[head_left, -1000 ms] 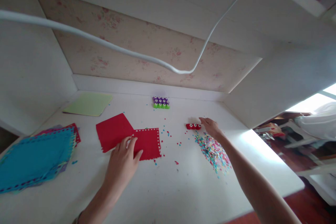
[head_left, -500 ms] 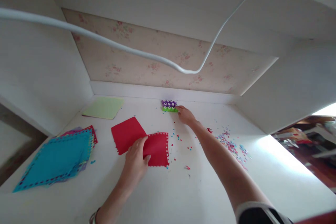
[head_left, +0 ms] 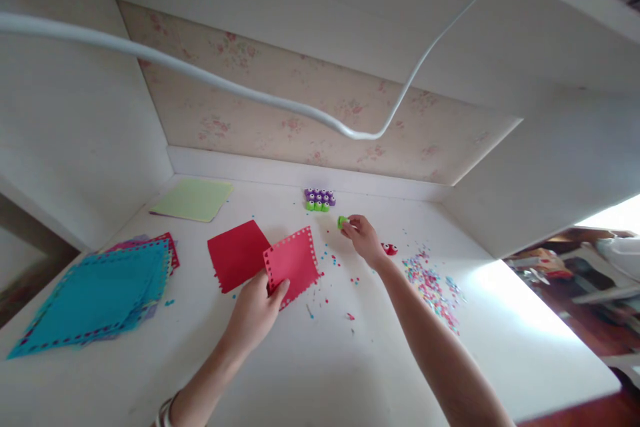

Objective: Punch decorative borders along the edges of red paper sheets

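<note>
My left hand (head_left: 261,303) is closed on a red sheet of paper (head_left: 295,265) with small holes punched along its edges, tilted up off the table. Beside and partly behind it, a second red sheet (head_left: 237,257) lies flat. Between the fingers of my right hand (head_left: 361,235) is a small green paper punch (head_left: 343,222), held just above the table. Farther back stand rows of purple punches (head_left: 320,195) with green punches (head_left: 318,206) in front, all with eye-like tops. Two red punches (head_left: 389,249) sit behind my right wrist.
A stack of blue sheets (head_left: 95,293) with punched edges lies at the left. Pale green paper (head_left: 193,199) rests at the back left. Punched confetti (head_left: 433,287) is heaped on the right, with bits scattered mid-table. A white cable (head_left: 280,105) hangs across the view.
My right hand has taken a green punch from the front row and drawn it nearer. My left hand has lifted one red sheet off the table and tilted it.
</note>
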Tool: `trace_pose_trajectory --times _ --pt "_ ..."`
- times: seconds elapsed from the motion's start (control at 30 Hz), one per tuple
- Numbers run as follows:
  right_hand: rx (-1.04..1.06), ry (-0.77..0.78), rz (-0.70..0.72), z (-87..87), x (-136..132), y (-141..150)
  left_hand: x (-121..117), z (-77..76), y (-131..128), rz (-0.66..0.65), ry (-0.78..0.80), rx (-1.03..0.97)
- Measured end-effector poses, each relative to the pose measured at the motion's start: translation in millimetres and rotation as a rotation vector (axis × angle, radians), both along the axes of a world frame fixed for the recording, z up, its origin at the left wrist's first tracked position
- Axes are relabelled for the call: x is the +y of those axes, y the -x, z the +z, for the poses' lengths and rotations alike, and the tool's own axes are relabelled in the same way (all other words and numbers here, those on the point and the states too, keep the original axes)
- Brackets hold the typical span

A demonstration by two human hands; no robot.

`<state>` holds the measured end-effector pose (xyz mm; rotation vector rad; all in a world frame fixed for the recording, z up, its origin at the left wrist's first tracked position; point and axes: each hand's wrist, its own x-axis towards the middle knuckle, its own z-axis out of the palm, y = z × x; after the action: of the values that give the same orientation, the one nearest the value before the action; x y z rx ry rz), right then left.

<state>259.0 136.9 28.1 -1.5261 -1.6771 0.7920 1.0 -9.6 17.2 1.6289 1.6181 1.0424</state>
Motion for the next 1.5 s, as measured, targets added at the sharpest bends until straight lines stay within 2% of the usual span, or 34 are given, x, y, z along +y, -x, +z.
trace_pose_trajectory --times 0.1,0.17,0.23,0.33,0.5,0.67,0.77,1.03,1.5 --pt "0.267 0.027 0.001 0.5 -52.2 9.1 -3.1 7.0 -4.6 0.009 0.114 -0.173" --pt "0.787 0.192 -0.003 2.6 -84.2 15.3 -5.2 9.3 -8.0 0.035 0.192 -0.35" --pt "1.093 0.305 0.005 5.2 -108.6 20.8 -7.0 11.1 -10.8 0.056 0.213 -0.471" --pt "1.23 0.397 0.016 7.0 -128.8 26.2 -9.0 14.3 -13.4 0.068 0.196 -0.554" --pt "1.301 0.518 0.05 4.7 -137.8 29.6 -11.3 19.6 -15.5 0.103 0.161 -0.682" --pt "1.252 0.494 0.127 3.6 -141.3 35.8 -15.1 22.0 -19.7 0.057 0.182 -0.735" --pt "1.203 0.452 0.166 4.0 -142.5 39.3 -17.9 23.0 -22.7 0.007 0.154 -0.681" --pt "1.137 0.369 0.172 3.2 -144.8 39.5 -22.4 26.5 -24.5 0.041 0.222 -0.659" --pt "1.115 0.357 0.209 0.0 -143.1 39.1 -24.1 22.8 -19.8 -0.048 0.157 -0.48"
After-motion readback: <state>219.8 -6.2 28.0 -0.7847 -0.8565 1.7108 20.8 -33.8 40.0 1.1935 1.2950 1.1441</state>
